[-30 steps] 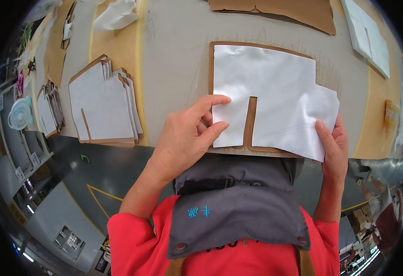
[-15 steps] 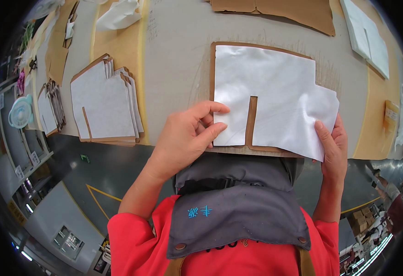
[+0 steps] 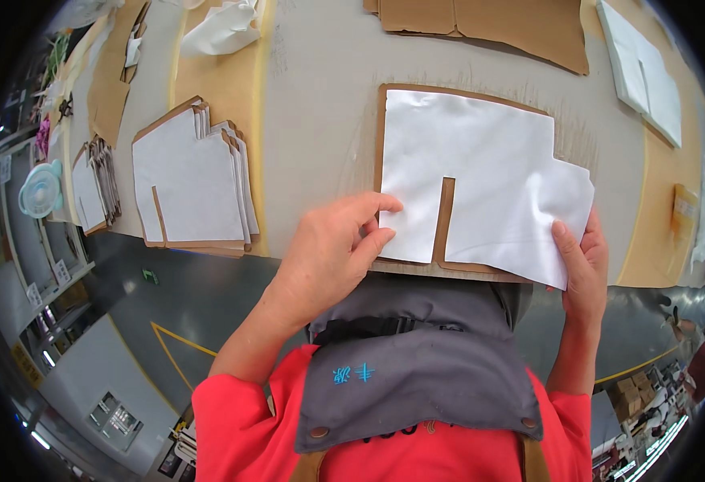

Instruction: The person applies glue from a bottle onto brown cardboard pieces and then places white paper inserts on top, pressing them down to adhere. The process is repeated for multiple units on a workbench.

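Observation:
A white sheet (image 3: 497, 177), cut with a step at its right side and a slot in its near edge, lies over a brown cardboard piece (image 3: 446, 213). The cardboard shows along the far and left edges and through the slot. At the sheet's left edge is my left hand (image 3: 328, 245), thumb and forefinger curled onto the margin in a pinch; its other fingers are mostly hidden. The near right corner is gripped by my right hand (image 3: 582, 257), thumb on top and fingers underneath. That corner lifts slightly and the sheet ripples beside my thumb.
To the left stands a fanned stack of white-faced cardboard pieces (image 3: 192, 177), with a smaller stack (image 3: 91, 189) beyond it. Brown cardboard (image 3: 521, 36) lies at the far side. White sheets (image 3: 638, 68) sit at the far right. The table's near edge (image 3: 280, 259) runs before me.
The whole view has shifted a little, so the table and its things sit slightly lower and further right. Both hands stay at the same places on the white sheet.

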`<state>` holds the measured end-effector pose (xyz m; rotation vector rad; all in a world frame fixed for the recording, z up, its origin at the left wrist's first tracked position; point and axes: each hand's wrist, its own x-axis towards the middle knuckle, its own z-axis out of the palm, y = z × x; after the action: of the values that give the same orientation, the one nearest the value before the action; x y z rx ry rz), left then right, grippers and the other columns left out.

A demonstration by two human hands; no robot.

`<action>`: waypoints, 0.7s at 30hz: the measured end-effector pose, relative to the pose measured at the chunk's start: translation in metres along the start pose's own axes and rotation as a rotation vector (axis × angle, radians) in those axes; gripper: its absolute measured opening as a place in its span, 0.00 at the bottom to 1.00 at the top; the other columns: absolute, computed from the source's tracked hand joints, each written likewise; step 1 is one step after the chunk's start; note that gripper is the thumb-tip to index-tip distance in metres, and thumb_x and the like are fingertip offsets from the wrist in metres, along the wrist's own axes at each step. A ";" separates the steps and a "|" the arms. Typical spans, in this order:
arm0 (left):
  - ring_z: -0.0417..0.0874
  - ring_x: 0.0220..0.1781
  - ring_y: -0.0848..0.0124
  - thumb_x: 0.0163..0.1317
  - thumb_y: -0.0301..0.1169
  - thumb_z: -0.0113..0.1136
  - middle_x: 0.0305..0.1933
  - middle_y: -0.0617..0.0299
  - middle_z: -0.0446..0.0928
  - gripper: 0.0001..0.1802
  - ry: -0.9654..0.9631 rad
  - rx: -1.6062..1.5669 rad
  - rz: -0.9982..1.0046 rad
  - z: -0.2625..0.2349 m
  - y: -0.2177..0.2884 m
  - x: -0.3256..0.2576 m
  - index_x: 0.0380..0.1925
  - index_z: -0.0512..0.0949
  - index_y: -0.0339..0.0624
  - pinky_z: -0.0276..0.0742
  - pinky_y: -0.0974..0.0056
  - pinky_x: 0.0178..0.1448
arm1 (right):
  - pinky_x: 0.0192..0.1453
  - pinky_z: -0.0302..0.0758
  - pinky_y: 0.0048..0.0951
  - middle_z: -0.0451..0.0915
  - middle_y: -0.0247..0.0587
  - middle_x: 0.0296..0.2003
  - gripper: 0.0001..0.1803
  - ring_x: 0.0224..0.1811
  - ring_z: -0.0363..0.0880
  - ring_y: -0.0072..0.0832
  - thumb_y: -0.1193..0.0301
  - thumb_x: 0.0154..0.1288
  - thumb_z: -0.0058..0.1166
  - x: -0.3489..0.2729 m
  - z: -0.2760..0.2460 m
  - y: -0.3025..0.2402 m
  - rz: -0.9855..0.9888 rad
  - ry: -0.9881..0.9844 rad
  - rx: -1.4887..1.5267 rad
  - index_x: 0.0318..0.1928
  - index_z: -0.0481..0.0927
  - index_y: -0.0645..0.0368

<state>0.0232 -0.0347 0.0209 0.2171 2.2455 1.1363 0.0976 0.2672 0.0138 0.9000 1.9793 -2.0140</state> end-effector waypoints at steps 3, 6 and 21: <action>0.78 0.23 0.78 0.66 0.24 0.66 0.30 0.63 0.78 0.13 -0.007 0.041 -0.005 -0.002 0.004 0.000 0.51 0.83 0.40 0.77 0.69 0.31 | 0.16 0.69 0.17 0.84 0.37 0.47 0.31 0.26 0.80 0.11 0.67 0.74 0.58 0.001 0.000 -0.001 0.001 -0.004 0.000 0.71 0.65 0.64; 0.81 0.27 0.73 0.66 0.24 0.66 0.33 0.59 0.79 0.13 0.008 0.116 0.037 -0.002 0.004 -0.001 0.50 0.83 0.40 0.79 0.67 0.33 | 0.15 0.68 0.17 0.84 0.37 0.44 0.30 0.24 0.79 0.12 0.66 0.74 0.58 0.002 -0.001 0.000 0.007 -0.007 -0.010 0.70 0.66 0.64; 0.77 0.64 0.57 0.59 0.21 0.57 0.60 0.55 0.74 0.27 0.262 0.689 0.632 0.027 0.002 0.044 0.61 0.76 0.39 0.74 0.56 0.66 | 0.19 0.71 0.18 0.83 0.34 0.41 0.22 0.26 0.79 0.12 0.68 0.75 0.57 -0.002 0.003 -0.004 0.008 0.005 -0.024 0.64 0.71 0.63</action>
<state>0.0035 0.0025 -0.0091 1.1785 2.8344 0.6297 0.0963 0.2643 0.0184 0.9073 1.9953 -1.9812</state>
